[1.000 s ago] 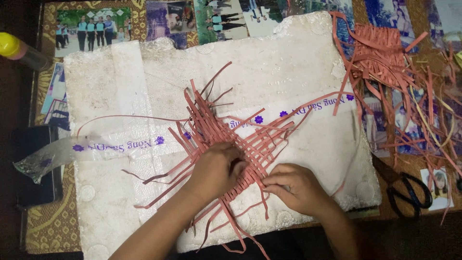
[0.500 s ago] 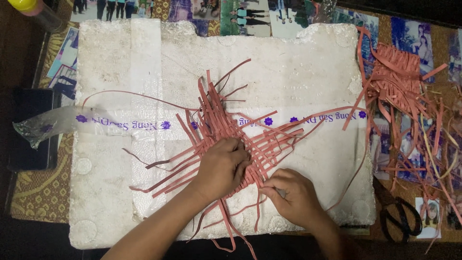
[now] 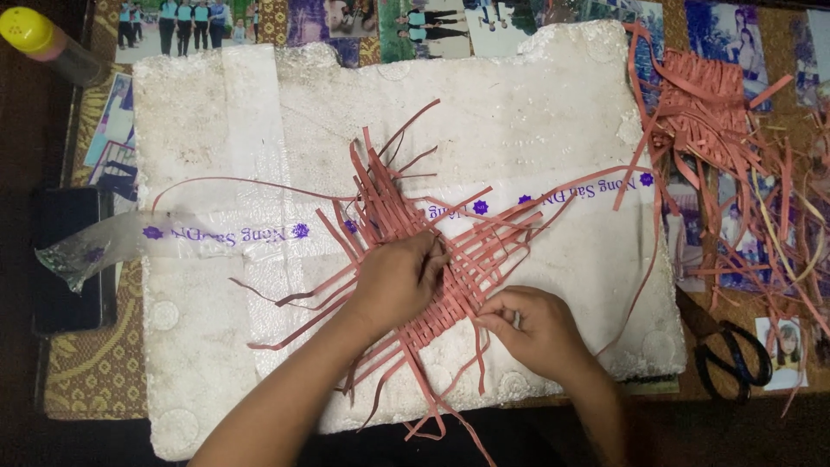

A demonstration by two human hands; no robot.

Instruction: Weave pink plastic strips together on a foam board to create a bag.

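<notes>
A flat weave of reddish-pink strips (image 3: 406, 216) lies in the middle of a white foam board (image 3: 216, 138), with loose strip ends fanning out on all sides. My left hand (image 3: 399, 281) presses down on the woven centre, fingers curled over the strips. Just right of it, my right hand (image 3: 529, 329) pinches strips at the weave's lower right edge. A long thin strip (image 3: 631, 285) loops off to the right of that hand.
A pile of spare pink strips (image 3: 726, 130) lies at the right, beyond the board. Black scissors (image 3: 735, 355) rest at the lower right. A yellow-capped bottle (image 3: 43, 39) is at the top left, a dark phone (image 3: 69, 251) at the left. Clear printed tape (image 3: 173, 238) crosses the board.
The view has shifted slightly. Both hands stay on the weave, and the right hand has drawn a little closer to its lower right edge.
</notes>
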